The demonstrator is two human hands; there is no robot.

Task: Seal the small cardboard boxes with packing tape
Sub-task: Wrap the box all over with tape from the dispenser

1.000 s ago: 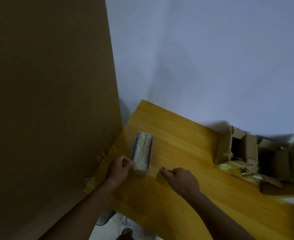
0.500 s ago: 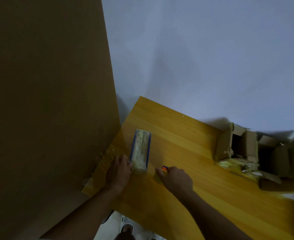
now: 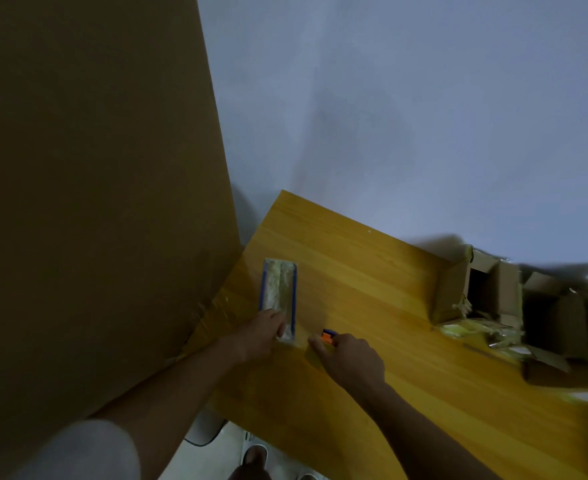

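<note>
On the bench (image 3: 372, 271), a flat taped box (image 3: 279, 292) is pressed by the left hand (image 3: 263, 336); beside it, a cutter (image 3: 327, 337) is gripped by the right hand (image 3: 349, 355).

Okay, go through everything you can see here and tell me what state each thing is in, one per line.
Flat tape-covered box: lying flat on the wooden table.
Left hand: resting on the box's near end.
Right hand: gripping an orange-tipped tool.
Small cardboard boxes: flaps open, unsealed, loose tape at their base.
</note>
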